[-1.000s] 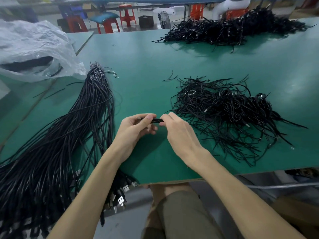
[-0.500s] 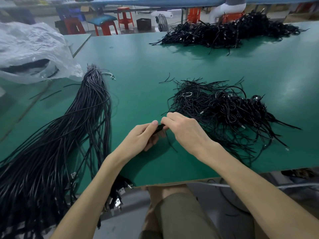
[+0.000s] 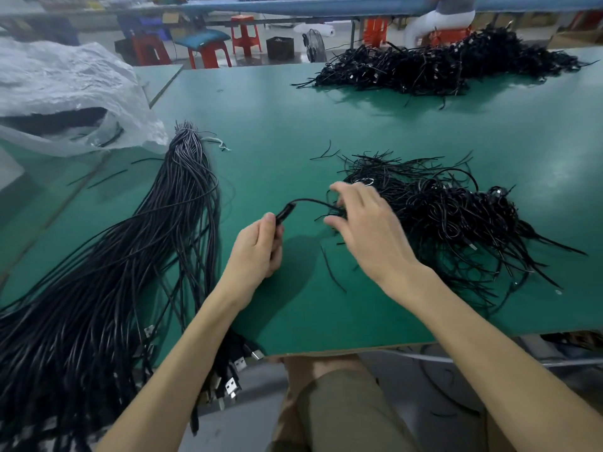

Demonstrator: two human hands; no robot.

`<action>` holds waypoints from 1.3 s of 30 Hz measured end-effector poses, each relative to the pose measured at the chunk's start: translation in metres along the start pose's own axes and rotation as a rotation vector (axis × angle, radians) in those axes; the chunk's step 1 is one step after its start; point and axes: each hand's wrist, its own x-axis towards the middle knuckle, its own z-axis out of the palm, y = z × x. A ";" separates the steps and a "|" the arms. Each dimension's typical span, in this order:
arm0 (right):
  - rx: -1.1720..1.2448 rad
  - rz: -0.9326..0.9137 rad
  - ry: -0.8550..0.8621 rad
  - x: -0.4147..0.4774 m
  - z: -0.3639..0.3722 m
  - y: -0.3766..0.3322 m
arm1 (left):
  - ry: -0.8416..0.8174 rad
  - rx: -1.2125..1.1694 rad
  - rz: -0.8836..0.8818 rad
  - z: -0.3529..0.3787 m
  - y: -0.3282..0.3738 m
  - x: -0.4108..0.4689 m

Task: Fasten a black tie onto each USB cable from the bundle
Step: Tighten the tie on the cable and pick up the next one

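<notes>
In the head view the left hand point(image 3: 257, 252) has its fingers curled and pinches, between thumb and forefinger, the thicker end of a black strand point(image 3: 286, 213) just above the green counter point(image 3: 326, 109); from there the strand arcs in the air toward the right hand point(image 3: 368, 230), which hangs with fingers spread over the near edge of a tangled heap of thin black strands point(image 3: 440, 216); motion blur hides whether the right hand's fingertips touch the strand's far end, so I cannot tell; the bundle of USB cables point(image 3: 130, 256) lies well to the left along the counter, its plugs point(image 3: 232, 384) hanging over the near edge; a second dark heap point(image 3: 440, 66) sits far across, and a crumpled plastic bag point(image 3: 65, 86) lies beside the bundle's far end. The strand looks light and limp, sagging under its own weight, likely smooth and prone to slip or snag in the tangle; the thick end seems the surest place to grip, with the other hand taking the thin part close by to keep it from flopping.
</notes>
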 end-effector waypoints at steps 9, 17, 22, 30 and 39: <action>-0.078 0.286 -0.060 -0.024 0.011 0.029 | 0.069 -0.001 -0.023 -0.003 0.002 0.000; -0.052 0.329 -0.059 -0.020 0.011 0.030 | 0.037 0.071 0.000 -0.002 0.000 0.000; -0.020 0.276 -0.011 -0.021 0.005 0.032 | 0.032 0.085 0.000 -0.003 -0.002 0.001; 0.550 0.299 0.296 -0.009 -0.014 0.014 | 0.019 0.117 0.005 0.000 -0.001 0.001; 1.310 0.414 0.471 0.001 -0.008 -0.033 | 0.017 0.125 0.025 0.002 0.001 0.002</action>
